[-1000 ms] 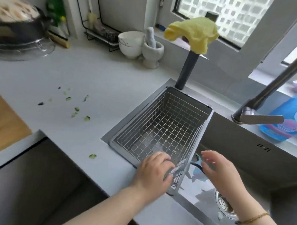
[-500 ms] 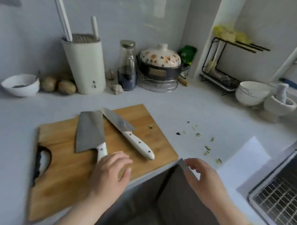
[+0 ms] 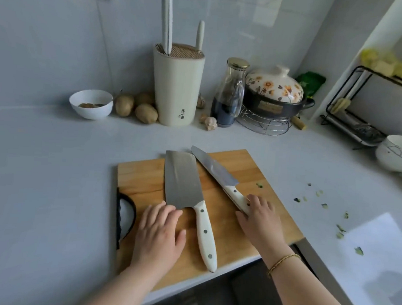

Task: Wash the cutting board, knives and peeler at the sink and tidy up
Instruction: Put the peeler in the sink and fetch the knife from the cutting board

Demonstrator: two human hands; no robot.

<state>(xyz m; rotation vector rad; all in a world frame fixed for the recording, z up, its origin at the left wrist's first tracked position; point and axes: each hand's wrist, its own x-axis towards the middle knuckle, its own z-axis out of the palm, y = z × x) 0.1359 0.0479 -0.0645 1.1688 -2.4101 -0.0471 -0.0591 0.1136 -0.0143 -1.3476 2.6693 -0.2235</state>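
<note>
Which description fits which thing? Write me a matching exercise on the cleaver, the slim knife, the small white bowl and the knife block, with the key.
Things
1. cleaver
2. slim knife
3. small white bowl
4. knife block

Descriptions
A. stands by the wall, two white handles sticking up from it
B. the right hand curls its fingers over the handle
C. sits left of the potatoes
D. lies mid cutting board, handle free, left hand flat beside the blade

Pairs: 1-D, 2-B, 3-C, 4-A
</note>
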